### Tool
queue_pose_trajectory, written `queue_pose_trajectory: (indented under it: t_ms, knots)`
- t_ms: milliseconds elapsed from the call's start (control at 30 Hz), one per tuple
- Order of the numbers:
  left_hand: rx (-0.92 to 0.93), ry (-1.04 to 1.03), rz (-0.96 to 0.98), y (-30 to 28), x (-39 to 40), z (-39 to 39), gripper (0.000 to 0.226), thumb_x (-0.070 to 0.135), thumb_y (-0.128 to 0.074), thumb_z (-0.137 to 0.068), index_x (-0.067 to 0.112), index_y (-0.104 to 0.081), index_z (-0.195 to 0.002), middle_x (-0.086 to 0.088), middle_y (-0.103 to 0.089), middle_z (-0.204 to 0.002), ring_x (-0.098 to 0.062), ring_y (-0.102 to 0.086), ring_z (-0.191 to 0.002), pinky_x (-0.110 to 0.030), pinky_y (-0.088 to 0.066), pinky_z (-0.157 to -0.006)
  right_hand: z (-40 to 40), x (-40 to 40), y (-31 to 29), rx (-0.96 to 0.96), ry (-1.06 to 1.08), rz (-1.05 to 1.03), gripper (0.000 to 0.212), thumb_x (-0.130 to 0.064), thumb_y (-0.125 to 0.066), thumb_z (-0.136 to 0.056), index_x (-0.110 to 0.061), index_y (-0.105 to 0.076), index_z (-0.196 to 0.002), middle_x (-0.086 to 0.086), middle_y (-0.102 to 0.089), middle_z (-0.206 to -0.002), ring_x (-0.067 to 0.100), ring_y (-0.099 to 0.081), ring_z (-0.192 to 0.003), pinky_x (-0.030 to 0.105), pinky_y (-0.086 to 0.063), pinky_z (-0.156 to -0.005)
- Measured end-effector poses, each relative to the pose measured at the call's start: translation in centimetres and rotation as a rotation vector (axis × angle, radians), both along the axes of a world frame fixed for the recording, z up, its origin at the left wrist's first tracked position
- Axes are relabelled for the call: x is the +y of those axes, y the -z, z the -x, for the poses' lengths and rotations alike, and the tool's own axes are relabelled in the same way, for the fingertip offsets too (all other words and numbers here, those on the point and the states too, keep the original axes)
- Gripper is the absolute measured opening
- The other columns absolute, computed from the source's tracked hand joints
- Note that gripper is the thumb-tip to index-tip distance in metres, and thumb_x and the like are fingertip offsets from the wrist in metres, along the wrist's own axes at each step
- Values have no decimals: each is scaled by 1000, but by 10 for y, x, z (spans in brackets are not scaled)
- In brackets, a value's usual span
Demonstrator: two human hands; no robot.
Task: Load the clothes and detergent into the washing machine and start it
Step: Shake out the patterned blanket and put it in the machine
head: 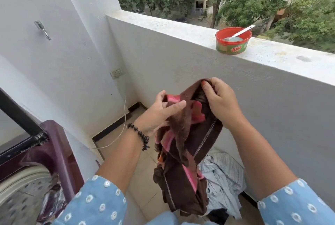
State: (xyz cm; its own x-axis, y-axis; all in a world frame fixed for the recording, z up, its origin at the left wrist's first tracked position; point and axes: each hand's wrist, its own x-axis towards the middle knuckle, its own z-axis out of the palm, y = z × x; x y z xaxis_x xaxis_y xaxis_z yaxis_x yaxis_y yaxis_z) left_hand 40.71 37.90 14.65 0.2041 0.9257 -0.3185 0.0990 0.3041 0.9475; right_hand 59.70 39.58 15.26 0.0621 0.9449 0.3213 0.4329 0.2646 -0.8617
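Observation:
A brown towel with pink stripes hangs in front of me, held up by both hands. My left hand grips its upper left fold, and my right hand pinches its top edge. The maroon top-load washing machine stands at the lower left with its lid up; its steel drum shows some dark cloth inside. A red tub of detergent powder with a white spoon in it sits on the balcony parapet at the upper right. A pile of light blue clothes lies on the floor below the towel.
The white parapet wall runs across the right side, with trees beyond it. A wall socket sits in the corner, and a thin white cord hangs from it to the tiled floor. A metal hook is fixed to the left wall.

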Motion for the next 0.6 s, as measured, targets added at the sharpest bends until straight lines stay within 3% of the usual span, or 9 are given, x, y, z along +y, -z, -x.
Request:
queue_pose_trajectory:
  t_ms: [67,133,200,267,300,367,467,533,600]
  knots:
    - [122,74,-76,1,-6,-9,126,42,-88,-68,39,3,-155,-3,-35,-153,-16,-51,-131,-36,-44,-106,7,5,-4,26,-19,18,28,-23,-50,-100,-1,-56,-85,9,-59,-74,21,-52,-69,42,-43,-66]
    - [235,117,-214,0,-10,-18,117,37,-87,-69,39,-6,-154,2,-35,-150,-11,-50,-130,-37,-44,-109,15,7,-3,38,-49,44,25,-23,-51,-99,0,-58,-90,16,-66,-82,29,-60,-74,44,-48,-69]
    - [425,72,-387,0,-11,-22,86,36,-85,-74,30,-37,-145,6,-51,-138,-8,-57,-120,-38,-50,-104,22,8,-2,68,-98,74,23,-24,-55,-98,-4,-61,-91,12,-68,-81,25,-63,-73,41,-50,-69]
    - [545,-49,-470,2,-6,-17,37,30,-74,-85,21,-61,-118,2,-69,-110,-11,-67,-98,-42,-55,-91,25,5,-2,94,-142,96,20,-29,-61,-94,-10,-63,-88,2,-68,-73,15,-60,-63,35,-48,-64]
    - [529,-111,-470,2,-5,-13,21,30,-67,-88,19,-66,-106,0,-72,-98,-15,-69,-89,-46,-56,-87,24,4,-2,99,-176,111,21,-32,-65,-91,-12,-64,-85,1,-67,-70,14,-59,-60,34,-47,-62]
    - [476,-219,-470,-2,-6,-5,18,33,-56,-88,20,-67,-92,-5,-73,-85,-20,-68,-80,-51,-55,-81,18,1,-4,69,-274,173,25,-39,-75,-81,-18,-64,-85,1,-71,-72,20,-65,-63,34,-49,-61]
    - [383,-356,-478,-13,-5,6,21,19,-52,-97,23,-66,-82,-4,-67,-77,-18,-60,-72,-48,-54,-76,5,1,-1,-176,-401,282,20,-25,-79,-78,-21,-63,-90,-3,-68,-70,17,-61,-61,25,-43,-56]
    - [242,-441,-457,-26,-4,15,22,21,-54,-91,23,-67,-73,-10,-62,-75,-23,-56,-71,-45,-50,-69,-3,5,7,-384,-334,260,11,-15,-71,-81,-21,-65,-89,-2,-67,-74,17,-58,-70,27,-41,-59]
    - [147,-515,-444,-38,-3,26,19,35,-57,-74,19,-67,-69,-13,-58,-77,-26,-52,-73,-43,-45,-71,-13,9,15,-496,-191,227,9,-14,-65,-82,-20,-67,-89,0,-66,-81,22,-60,-81,31,-45,-67]
